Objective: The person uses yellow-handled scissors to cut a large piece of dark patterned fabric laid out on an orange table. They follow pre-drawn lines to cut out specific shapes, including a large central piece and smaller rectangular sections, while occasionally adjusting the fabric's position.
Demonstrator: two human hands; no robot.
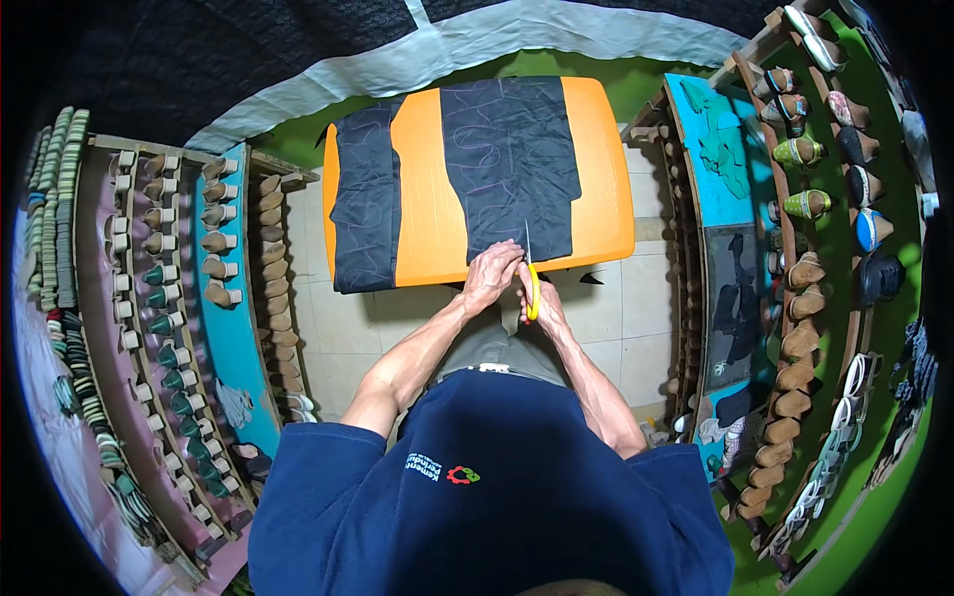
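on the orange counter (pixel 420 184), the wider dark cloth (pixel 507 154) lay before us, yellow scissors (pixel 534 275) in our right hand (pixel 548 306), while our left hand (pixel 490 274), its hold unclear, could, we judged, be nicked if the cloth slipped.

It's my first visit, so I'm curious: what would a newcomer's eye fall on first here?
Most likely the bright orange, round-cornered table in the upper middle, with black cloth pieces marked with thin lines lying across it. Next, the yellow-handled metal scissors in the person's right hand at the table's near edge, the left hand close beside. Rows of brown, foot-shaped forms line both sides.
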